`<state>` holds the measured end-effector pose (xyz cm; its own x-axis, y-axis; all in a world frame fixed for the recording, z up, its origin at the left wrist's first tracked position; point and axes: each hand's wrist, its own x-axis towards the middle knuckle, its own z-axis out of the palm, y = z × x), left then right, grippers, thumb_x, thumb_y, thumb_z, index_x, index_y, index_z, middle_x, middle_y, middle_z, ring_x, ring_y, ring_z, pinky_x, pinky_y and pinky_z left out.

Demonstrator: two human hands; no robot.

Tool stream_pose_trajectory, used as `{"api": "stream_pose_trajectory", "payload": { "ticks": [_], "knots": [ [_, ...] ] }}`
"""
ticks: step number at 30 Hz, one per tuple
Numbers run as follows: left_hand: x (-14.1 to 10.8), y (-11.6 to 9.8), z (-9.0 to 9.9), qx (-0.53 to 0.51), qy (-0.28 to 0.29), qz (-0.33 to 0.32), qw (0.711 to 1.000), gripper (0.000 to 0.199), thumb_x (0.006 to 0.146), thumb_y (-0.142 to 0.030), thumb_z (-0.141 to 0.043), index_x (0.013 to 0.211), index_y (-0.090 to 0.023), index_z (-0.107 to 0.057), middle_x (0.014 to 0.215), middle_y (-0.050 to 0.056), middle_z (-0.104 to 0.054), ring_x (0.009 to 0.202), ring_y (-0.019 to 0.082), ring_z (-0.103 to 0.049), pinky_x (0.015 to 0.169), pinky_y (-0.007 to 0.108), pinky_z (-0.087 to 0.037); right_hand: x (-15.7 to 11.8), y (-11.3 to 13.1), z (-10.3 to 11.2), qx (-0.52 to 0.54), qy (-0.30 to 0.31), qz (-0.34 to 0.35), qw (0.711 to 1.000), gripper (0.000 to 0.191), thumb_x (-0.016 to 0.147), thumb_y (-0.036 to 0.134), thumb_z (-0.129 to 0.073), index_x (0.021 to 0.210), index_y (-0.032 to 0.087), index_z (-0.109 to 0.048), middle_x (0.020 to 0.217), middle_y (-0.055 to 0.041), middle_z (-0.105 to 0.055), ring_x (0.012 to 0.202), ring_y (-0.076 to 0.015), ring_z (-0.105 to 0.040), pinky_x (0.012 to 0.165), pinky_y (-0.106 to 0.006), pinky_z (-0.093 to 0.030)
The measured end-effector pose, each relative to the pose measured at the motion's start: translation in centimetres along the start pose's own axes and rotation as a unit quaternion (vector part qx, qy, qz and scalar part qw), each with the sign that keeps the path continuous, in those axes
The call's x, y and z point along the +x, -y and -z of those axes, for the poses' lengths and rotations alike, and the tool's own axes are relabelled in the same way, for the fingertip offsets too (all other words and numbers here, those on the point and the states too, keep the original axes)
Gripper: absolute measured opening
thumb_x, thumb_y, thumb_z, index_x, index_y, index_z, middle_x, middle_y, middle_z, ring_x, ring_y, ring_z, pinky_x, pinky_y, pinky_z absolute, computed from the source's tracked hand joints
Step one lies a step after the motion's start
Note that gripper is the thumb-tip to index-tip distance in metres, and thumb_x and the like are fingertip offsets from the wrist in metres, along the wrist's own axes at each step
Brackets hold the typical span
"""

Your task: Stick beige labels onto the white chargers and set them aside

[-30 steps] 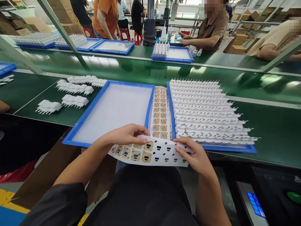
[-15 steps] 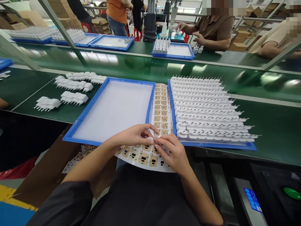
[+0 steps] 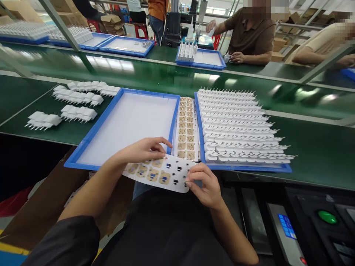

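A white sheet of tan stickers (image 3: 173,173) with dark and blue marks lies tilted in front of me, at the near edge of the table. My right hand (image 3: 203,183) pinches its right end between thumb and fingers. Over the sheet's far edge is my left hand (image 3: 146,150), its fingers curled and the index finger reaching forward; what sits inside the curl is hidden. More tan stickers fill a strip (image 3: 186,127) between two blue trays. The left tray (image 3: 94,129) shows its white liner, and the right tray (image 3: 249,168) holds rows of white plug-like pieces (image 3: 235,125) with pins.
Loose white pieces (image 3: 77,112) lie in groups on the green table at left. Across the green divider stand more blue trays (image 3: 201,66), and a person in a brown shirt (image 3: 251,37) handles white pieces. At lower right is a device with a blue display (image 3: 287,226).
My hands have moved apart; the white pronged piece between them no longer shows. The right hand now pinches the sticker sheet, whose right end has risen. My left hand shifted left. The view turned slightly.
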<state>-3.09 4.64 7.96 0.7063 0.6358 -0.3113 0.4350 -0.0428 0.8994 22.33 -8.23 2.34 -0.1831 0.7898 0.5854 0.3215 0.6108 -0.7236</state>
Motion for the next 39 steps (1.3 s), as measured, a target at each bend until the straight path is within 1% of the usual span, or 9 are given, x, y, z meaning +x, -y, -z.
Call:
{"api": "stream_pose_trajectory", "payload": {
  "ticks": [6, 12, 16, 18, 21, 26, 29, 35, 39],
  "knots": [
    [-1.3, 1.5, 5.6, 0.104, -0.122, 0.041, 0.986, 0.046, 0.09, -0.043, -0.063, 0.125, -0.014, -0.067, 0.081, -0.002, -0.073, 0.068, 0.009, -0.063, 0.057, 0.012, -0.044, -3.7, -2.0, 3.0, 0.043, -0.171, -0.158, 0.971, 0.006, 0.094, 0.021, -0.064, 0.09, 0.024, -0.067, 0.089, -0.003, -0.061, 0.077, -0.0157, -0.06, 0.066, -0.029, -0.051],
    [0.1, 3.3, 7.0, 0.287, -0.158, 0.1, 0.94, 0.048, 0.1, -0.048, -0.044, 0.124, -0.013, -0.067, 0.093, -0.002, -0.072, 0.085, 0.016, -0.067, 0.075, 0.022, -0.051, -5.2, -3.5, 4.0, 0.071, -0.273, -0.245, 0.928, 0.004, 0.093, 0.028, -0.067, 0.092, 0.024, -0.068, 0.09, -0.0006, -0.06, 0.067, -0.0113, -0.055, 0.062, -0.027, -0.048],
    [3.5, 1.5, 2.6, 0.382, -0.23, -0.016, 0.895, 0.041, 0.099, -0.046, -0.053, 0.125, -0.018, -0.067, 0.124, 0.011, -0.07, 0.117, 0.032, -0.062, 0.1, 0.049, -0.051, -5.1, -3.5, 4.2, 0.092, -0.293, -0.244, 0.92, 0.007, 0.091, 0.03, -0.069, 0.089, 0.023, -0.068, 0.089, -0.0008, -0.061, 0.067, -0.0116, -0.056, 0.062, -0.027, -0.048],
    [5.8, -0.3, -1.7, 0.384, -0.195, -0.158, 0.888, 0.041, 0.097, -0.045, -0.059, 0.129, -0.02, -0.064, 0.128, 0.012, -0.067, 0.121, 0.03, -0.06, 0.103, 0.045, -0.05, -4.9, -3.5, 4.3, 0.098, -0.308, -0.238, 0.916, 0.008, 0.091, 0.031, -0.069, 0.088, 0.023, -0.068, 0.089, -0.0009, -0.061, 0.067, -0.0118, -0.056, 0.062, -0.027, -0.048],
    [9.4, -2.6, -8.2, 0.47, -0.158, -0.306, 0.813, 0.052, 0.089, -0.044, -0.072, 0.133, -0.02, -0.06, 0.145, 0.018, -0.054, 0.132, 0.037, -0.051, 0.108, 0.05, -0.044, -4.9, -3.3, 4.4, 0.101, -0.322, -0.234, 0.912, 0.009, 0.091, 0.031, -0.069, 0.087, 0.023, -0.068, 0.09, -0.0007, -0.061, 0.067, -0.0115, -0.055, 0.062, -0.027, -0.048],
    [12.7, -3.2, -13.1, 0.551, -0.148, -0.354, 0.741, 0.032, 0.091, -0.023, -0.067, 0.121, -0.014, -0.059, 0.158, 0.023, -0.039, 0.138, 0.037, -0.045, 0.107, 0.048, -0.041, -6.1, -3.4, 4.7, 0.085, -0.344, -0.273, 0.894, 0.012, 0.089, 0.034, -0.072, 0.09, 0.022, -0.068, 0.088, -0.0001, -0.063, 0.067, -0.0108, -0.055, 0.066, -0.027, -0.047],
    [12.1, -3.0, -12.7, 0.517, -0.129, -0.359, 0.766, 0.02, 0.094, -0.013, -0.057, 0.114, -0.015, -0.058, 0.141, 0.02, -0.056, 0.125, 0.033, -0.055, 0.097, 0.044, -0.046, -6.7, -3.5, 5.0, 0.087, -0.355, -0.307, 0.879, 0.017, 0.088, 0.037, -0.073, 0.091, 0.021, -0.068, 0.086, -0.0001, -0.065, 0.066, -0.0112, -0.056, 0.067, -0.028, -0.048],
    [7.2, -3.2, -10.3, 0.092, -0.107, -0.252, 0.958, 0.037, 0.083, -0.031, -0.078, 0.107, -0.022, -0.052, 0.107, 0.006, -0.065, 0.094, 0.021, -0.065, 0.079, 0.032, -0.053, -5.7, -2.6, 4.4, 0.205, -0.305, -0.262, 0.892, 0.011, 0.089, 0.033, -0.072, 0.088, 0.022, -0.068, 0.085, 0.0002, -0.063, 0.065, -0.011, -0.056, 0.063, -0.027, -0.047],
    [4.2, -1.1, -10.4, -0.239, -0.087, -0.198, 0.947, 0.046, 0.08, -0.028, -0.082, 0.112, -0.025, -0.05, 0.111, 0.004, -0.06, 0.094, 0.017, -0.067, 0.074, 0.025, -0.054, -4.0, -1.3, 2.7, 0.309, -0.178, -0.214, 0.909, 0.004, 0.093, 0.027, -0.067, 0.091, 0.024, -0.068, 0.084, -0.0011, -0.06, 0.073, -0.0132, -0.056, 0.063, -0.026, -0.047]
  ]
}}
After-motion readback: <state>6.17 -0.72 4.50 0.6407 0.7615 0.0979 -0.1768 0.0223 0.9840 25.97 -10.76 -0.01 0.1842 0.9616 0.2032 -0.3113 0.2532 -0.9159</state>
